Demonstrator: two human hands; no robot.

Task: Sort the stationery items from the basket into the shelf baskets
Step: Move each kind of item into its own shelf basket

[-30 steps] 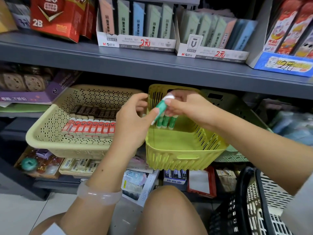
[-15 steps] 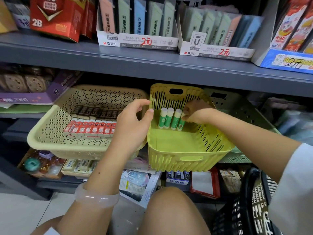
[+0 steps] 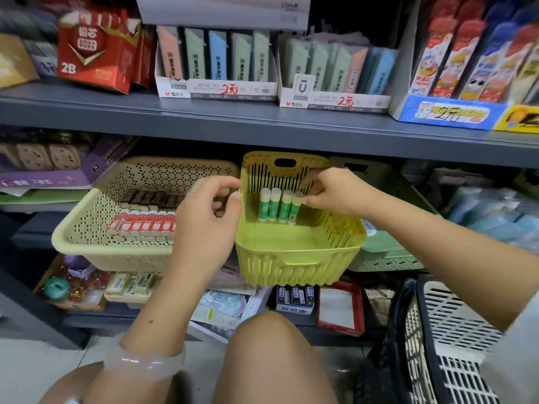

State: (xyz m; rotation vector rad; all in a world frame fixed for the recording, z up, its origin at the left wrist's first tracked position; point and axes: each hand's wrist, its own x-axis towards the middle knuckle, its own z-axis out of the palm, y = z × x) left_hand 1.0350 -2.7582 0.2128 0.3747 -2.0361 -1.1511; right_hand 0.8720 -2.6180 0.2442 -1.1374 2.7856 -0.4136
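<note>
Fingers [image 3: 304, 199] of my right hand [image 3: 335, 196] pinch the fourth glue stick's [image 3: 295, 209] cap in the yellow basket [image 3: 297, 255]; left hand [image 3: 210, 217] at nine o'clock hangs loosely curled, empty. Letting go carelessly could, I judge, topple the upright row.

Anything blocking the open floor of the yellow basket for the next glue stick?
Nothing visible. The four glue sticks stand along the back wall of the yellow basket; the floor in front is bare. The right hand touches the rightmost stick, the left hand is beside the left rim.
</note>
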